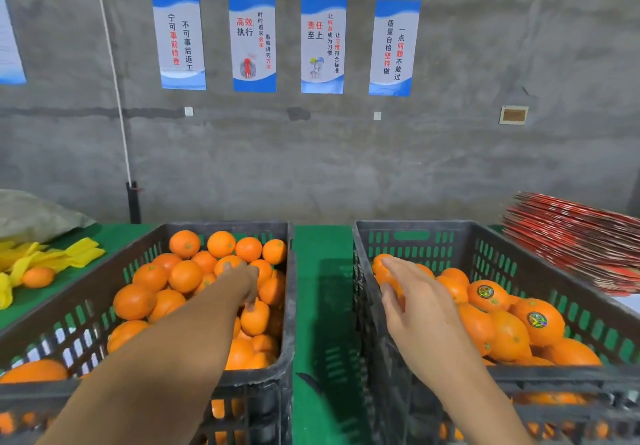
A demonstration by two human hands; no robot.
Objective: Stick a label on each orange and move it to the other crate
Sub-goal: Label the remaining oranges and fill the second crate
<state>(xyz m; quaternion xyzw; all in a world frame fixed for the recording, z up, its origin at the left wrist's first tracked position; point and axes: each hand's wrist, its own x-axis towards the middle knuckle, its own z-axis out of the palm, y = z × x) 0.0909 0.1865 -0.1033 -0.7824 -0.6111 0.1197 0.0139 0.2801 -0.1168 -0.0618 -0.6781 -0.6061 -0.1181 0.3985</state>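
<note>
Head view: orange (385,273) at far-left corner of right crate (519,373), under fingertips of right hand (417,301), fingers curled around it. 2 labelled oranges (486,294) nearby in same crate. Left hand (244,280) reaching into left crate (289,306), fingers bent down among unlabelled oranges (185,276); whether gripping 1, cannot tell. Green table (322,292) beneath. Yellow foam nets (52,257) far left, red flat cartons (575,240) stacked far right, 4 posters (252,42) on grey wall.
</note>
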